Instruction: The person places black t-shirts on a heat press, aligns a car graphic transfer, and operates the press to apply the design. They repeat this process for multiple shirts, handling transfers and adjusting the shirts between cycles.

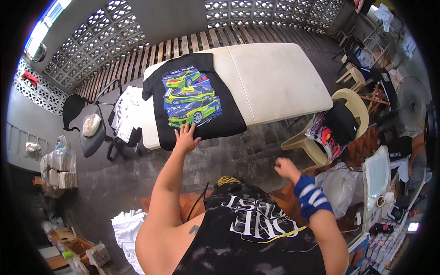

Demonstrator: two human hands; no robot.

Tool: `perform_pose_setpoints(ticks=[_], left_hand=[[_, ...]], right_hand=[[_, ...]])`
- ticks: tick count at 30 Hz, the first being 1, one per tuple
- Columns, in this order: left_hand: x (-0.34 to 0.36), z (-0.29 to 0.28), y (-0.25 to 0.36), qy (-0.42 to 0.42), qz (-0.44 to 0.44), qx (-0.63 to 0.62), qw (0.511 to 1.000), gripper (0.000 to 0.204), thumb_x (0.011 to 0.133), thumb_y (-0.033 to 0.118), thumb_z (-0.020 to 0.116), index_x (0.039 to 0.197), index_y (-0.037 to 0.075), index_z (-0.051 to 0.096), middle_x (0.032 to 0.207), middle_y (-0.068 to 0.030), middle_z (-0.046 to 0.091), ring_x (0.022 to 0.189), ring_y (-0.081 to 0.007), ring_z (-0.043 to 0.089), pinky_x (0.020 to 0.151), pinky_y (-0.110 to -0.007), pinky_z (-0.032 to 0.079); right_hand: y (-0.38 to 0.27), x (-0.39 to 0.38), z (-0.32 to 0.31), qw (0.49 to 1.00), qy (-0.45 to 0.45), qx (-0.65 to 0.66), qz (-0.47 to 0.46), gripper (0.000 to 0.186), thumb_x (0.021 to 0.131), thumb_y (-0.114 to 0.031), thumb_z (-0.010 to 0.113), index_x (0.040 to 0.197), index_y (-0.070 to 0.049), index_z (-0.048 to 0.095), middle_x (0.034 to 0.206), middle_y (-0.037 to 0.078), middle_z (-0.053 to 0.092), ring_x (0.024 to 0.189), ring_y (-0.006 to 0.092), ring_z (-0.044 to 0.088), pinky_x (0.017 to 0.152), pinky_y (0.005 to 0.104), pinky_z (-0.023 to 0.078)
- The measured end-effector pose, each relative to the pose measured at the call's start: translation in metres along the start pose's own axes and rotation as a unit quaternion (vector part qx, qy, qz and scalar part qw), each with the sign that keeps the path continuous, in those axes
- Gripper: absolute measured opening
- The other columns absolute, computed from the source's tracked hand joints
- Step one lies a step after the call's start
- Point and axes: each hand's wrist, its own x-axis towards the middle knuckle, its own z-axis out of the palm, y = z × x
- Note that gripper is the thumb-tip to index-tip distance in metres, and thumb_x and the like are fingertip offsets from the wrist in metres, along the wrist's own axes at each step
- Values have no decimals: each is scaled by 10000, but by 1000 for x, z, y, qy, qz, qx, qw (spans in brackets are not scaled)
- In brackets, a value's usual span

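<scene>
A black T-shirt lies spread on a white folding table, its printed side up. The print shows several green and yellow cars stacked one above another on blue. My left hand rests on the shirt with its fingers spread, at the lower edge of the print. Off the table's near edge, my right hand is in the air with its fingers curled in. Nothing shows in it. A blue band with white stripes wraps my right forearm.
Right of the table stands a beige plastic chair bearing a black bundle and printed cloth. At left are a black office chair with a plastic-wrapped bundle and white printed sheets. A fan stands far right. White cloth lies low at left.
</scene>
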Motion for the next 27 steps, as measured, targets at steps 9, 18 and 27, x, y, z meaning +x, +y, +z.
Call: perform_pose_setpoints(ticks=[9,18,27], left_hand=[[13,9,62,124,37,13,991,386,964,277,592,1240,9,620,1230,-171,631,1255,-370,549,1090,-588,382],[-115,12,304,-367,452,-132,802,401,1022,356,549,883,6,689,854,-239,658,811,-418,643,741,-472,506],[-150,-87,398,-441,533,-485,535,579,1074,411,480,670,9,375,610,-57,373,569,-156,364,539,-353,301]], right_hand=[[67,-286,265,932,1,181,313,343,979,-355,587,1049,-38,696,1012,221,704,969,409,676,851,482,529],[-76,-263,19,749,262,529,301,474,1030,-354,559,688,-34,634,620,45,601,625,130,577,572,313,433],[-128,-310,-62,731,282,575,236,542,1048,-397,518,646,-33,509,624,-42,463,626,67,419,547,294,340]])
